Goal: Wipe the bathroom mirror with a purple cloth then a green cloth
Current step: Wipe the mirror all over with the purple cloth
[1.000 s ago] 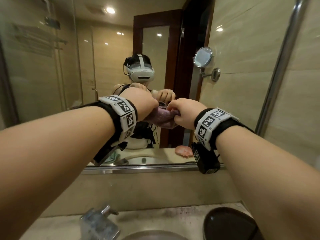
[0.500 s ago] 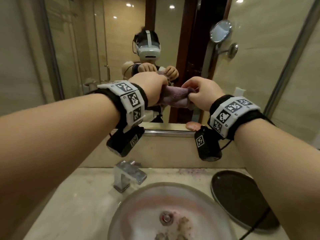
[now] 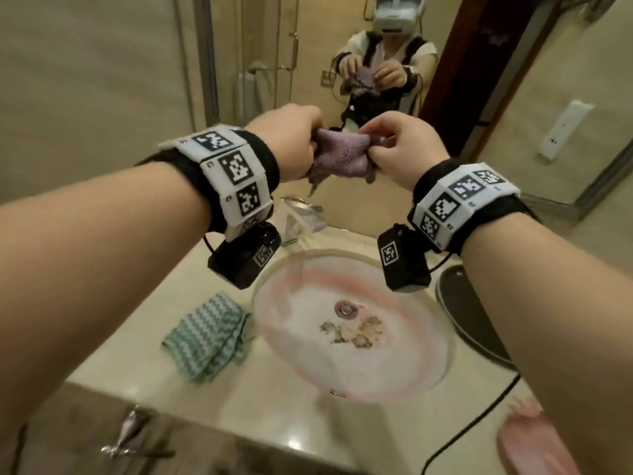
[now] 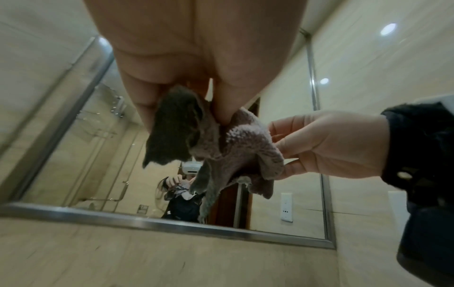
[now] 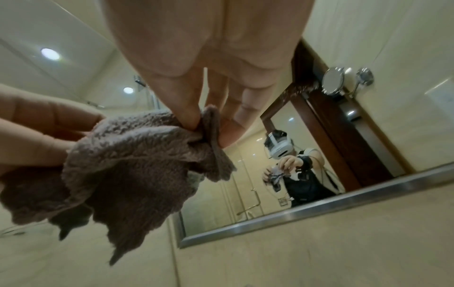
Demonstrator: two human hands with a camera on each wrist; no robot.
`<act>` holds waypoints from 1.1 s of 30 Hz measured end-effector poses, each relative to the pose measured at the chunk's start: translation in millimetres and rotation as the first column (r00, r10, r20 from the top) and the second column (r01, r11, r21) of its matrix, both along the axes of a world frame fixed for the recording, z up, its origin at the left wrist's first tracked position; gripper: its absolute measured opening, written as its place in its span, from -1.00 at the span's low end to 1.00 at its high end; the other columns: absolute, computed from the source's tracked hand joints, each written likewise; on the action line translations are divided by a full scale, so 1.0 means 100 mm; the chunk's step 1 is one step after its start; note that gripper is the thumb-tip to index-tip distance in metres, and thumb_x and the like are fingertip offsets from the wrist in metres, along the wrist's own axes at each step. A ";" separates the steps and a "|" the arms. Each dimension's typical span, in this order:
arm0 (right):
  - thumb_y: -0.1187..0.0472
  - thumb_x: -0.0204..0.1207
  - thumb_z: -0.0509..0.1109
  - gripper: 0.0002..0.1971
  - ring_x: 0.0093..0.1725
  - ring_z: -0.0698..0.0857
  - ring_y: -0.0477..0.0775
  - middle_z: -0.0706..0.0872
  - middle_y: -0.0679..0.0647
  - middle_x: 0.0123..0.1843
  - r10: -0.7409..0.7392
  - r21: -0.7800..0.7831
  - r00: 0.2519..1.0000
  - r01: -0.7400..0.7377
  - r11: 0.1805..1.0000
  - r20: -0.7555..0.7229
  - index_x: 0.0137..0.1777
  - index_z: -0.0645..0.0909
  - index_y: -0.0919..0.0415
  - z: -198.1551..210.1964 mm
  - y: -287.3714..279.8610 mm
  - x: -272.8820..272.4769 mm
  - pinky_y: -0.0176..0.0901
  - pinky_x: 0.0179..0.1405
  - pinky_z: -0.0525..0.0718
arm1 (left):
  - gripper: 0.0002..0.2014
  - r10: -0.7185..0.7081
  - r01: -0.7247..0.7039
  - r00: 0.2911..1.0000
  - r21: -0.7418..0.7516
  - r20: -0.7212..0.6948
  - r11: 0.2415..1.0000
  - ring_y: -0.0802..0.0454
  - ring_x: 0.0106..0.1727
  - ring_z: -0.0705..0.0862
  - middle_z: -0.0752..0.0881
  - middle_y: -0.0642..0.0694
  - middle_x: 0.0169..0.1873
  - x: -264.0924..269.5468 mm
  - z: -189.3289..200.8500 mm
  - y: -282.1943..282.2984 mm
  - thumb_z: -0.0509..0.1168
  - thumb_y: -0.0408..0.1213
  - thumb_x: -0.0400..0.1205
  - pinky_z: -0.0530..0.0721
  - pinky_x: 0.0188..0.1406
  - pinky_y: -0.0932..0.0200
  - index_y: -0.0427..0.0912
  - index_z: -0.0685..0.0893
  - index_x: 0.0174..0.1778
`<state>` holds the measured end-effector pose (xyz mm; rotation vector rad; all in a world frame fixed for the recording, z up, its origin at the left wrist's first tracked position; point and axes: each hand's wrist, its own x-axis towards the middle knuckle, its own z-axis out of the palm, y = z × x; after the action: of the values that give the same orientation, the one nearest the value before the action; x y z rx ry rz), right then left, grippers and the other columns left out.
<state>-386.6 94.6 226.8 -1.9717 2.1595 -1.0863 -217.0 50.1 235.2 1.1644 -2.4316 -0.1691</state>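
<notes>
A crumpled purple cloth [image 3: 342, 156] hangs in the air between both hands, above the sink and in front of the mirror [image 3: 239, 46]. My left hand [image 3: 294, 142] grips its left end, fingers curled round a bunch of the cloth [image 4: 245, 147]. At the right end, my right hand [image 3: 400, 145] pinches an edge of the cloth [image 5: 127, 155] between thumb and fingertips [image 5: 189, 120]. The cloth is off the glass. A green and white zigzag cloth [image 3: 209, 334] lies folded on the counter left of the basin.
A round basin [image 3: 291, 303] with pink staining and debris near the drain sits below the hands. Behind it stands a chrome faucet [image 3: 301, 217]. A black round tray [image 3: 472, 320], a black cable [image 3: 479, 423] and a pink item [image 3: 534, 440] lie on the right.
Both hands have come down with the purple cloth, from mirror height to above the basin. The head view has tilted downward, bringing the sink and the green cloth into sight.
</notes>
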 end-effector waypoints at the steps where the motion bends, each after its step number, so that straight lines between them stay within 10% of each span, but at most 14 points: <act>1: 0.33 0.45 0.30 -0.73 0.00 0.67 0.01 0.69 0.00 0.00 0.017 0.008 1.000 -0.017 1.000 0.003 0.09 0.67 0.06 -0.06 0.02 0.06 -0.20 -0.01 0.68 | -0.75 0.019 -0.018 1.000 0.022 -0.019 1.000 -0.22 0.15 0.58 0.62 -0.26 0.15 0.08 -0.08 0.07 0.13 -0.32 0.67 0.46 -0.04 0.09 -0.20 0.53 0.24; 7: 0.37 0.47 0.30 -0.77 -0.08 0.66 0.04 0.59 0.16 0.15 0.151 0.036 0.986 -0.154 0.987 0.070 0.02 0.69 0.10 -0.50 -0.01 0.64 -0.57 -0.43 0.53 | -0.72 0.155 -0.150 0.987 0.116 -0.039 0.982 -0.18 0.22 0.57 0.65 -0.22 0.20 0.71 -0.44 0.33 0.16 -0.33 0.66 0.44 0.01 0.15 -0.17 0.56 0.29; 12: 0.35 0.49 0.28 -0.73 0.03 0.58 0.03 0.48 0.11 0.18 0.195 0.155 0.978 -0.204 0.967 0.071 0.12 0.68 0.10 -0.87 -0.15 1.34 -0.32 0.15 0.50 | -0.73 0.283 -0.290 0.957 0.213 0.063 0.933 -0.18 0.22 0.58 0.67 -0.19 0.19 1.34 -0.81 0.24 0.20 -0.30 0.66 0.47 0.07 0.13 -0.14 0.60 0.27; 25: 0.31 0.49 0.33 -0.76 0.07 0.62 0.11 0.59 0.09 0.13 0.303 0.487 0.953 -0.269 0.831 0.009 0.05 0.70 0.00 -1.91 -1.05 2.59 -0.23 0.04 0.47 | -0.74 0.444 -0.453 0.890 0.339 0.110 0.825 -0.13 0.15 0.56 0.54 -0.15 0.10 2.57 -1.88 -0.51 0.27 -0.37 0.58 0.49 0.10 0.08 -0.07 0.72 0.13; 33: 0.24 0.57 0.30 -0.79 0.15 0.65 0.12 0.72 0.12 0.14 0.309 0.710 0.950 -0.253 0.658 0.052 0.12 0.71 0.15 -2.41 -1.21 2.65 -0.13 0.20 0.54 | -0.77 0.271 -0.411 0.900 0.458 0.342 0.788 -0.12 0.17 0.55 0.52 -0.13 0.13 2.59 -2.49 -0.68 0.28 -0.33 0.57 0.52 0.12 0.05 -0.07 0.68 0.12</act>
<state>-121.9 -26.0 -14.2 -1.8491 1.7853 -0.0703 42.5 -18.2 -13.5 1.9658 -2.3999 -0.6330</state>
